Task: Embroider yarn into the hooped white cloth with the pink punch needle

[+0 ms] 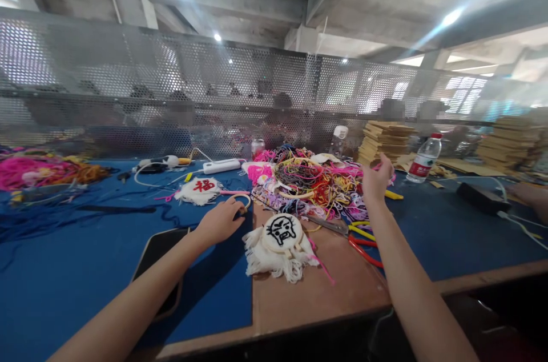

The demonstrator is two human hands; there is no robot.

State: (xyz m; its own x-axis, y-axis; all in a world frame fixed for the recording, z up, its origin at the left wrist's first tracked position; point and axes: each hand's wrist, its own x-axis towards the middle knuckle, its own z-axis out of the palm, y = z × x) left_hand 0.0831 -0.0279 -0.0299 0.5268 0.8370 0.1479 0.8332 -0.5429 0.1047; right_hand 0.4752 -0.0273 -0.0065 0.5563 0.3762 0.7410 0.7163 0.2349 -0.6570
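My left hand rests on the blue mat with its fingers closed around a thin pale hoop ring. My right hand is raised at the right side of a tangled heap of coloured yarn, its fingers bent around some pink yarn. Between my arms lies a round white embroidery with a black face design, fringed cloth and a hoop. Scissors with red and yellow handles lie beside it. A white fringed piece with a red character lies left of the heap.
A phone lies under my left forearm. Behind are a power strip, a can and a perforated metal screen. To the right stand a water bottle, stacked brown boards and a black box. Another person's hand shows far right.
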